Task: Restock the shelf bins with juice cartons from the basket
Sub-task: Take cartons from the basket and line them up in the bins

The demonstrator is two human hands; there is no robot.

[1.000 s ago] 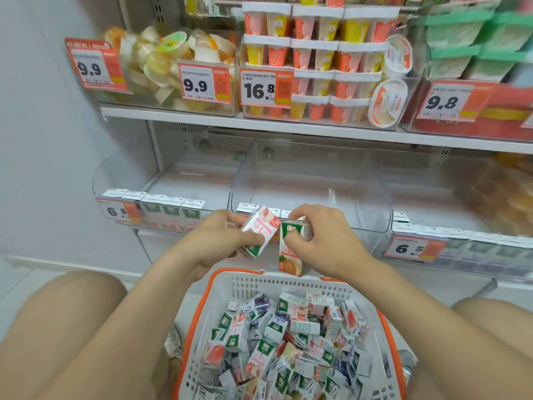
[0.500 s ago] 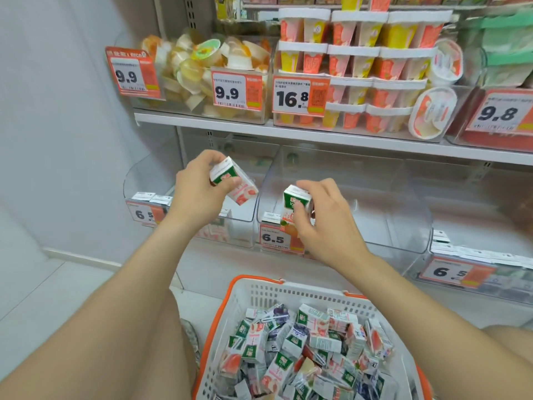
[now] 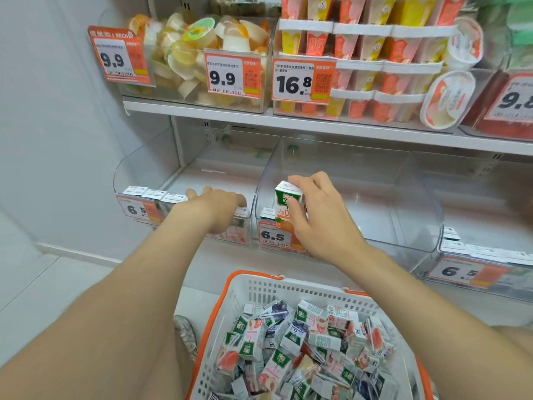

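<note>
L hand [image 3: 216, 207] fingertips hidden, R hand [image 3: 321, 226] grips carton [image 3: 286, 198]

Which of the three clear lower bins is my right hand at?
The middle bin: the right hand holds a carton upright at its front, while the left hand reaches into the left bin.

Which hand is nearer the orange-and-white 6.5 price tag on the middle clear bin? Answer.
Right. The right hand, gripping a green-topped juice carton, is just above the tag; the left hand is over the bin to its left.
</note>
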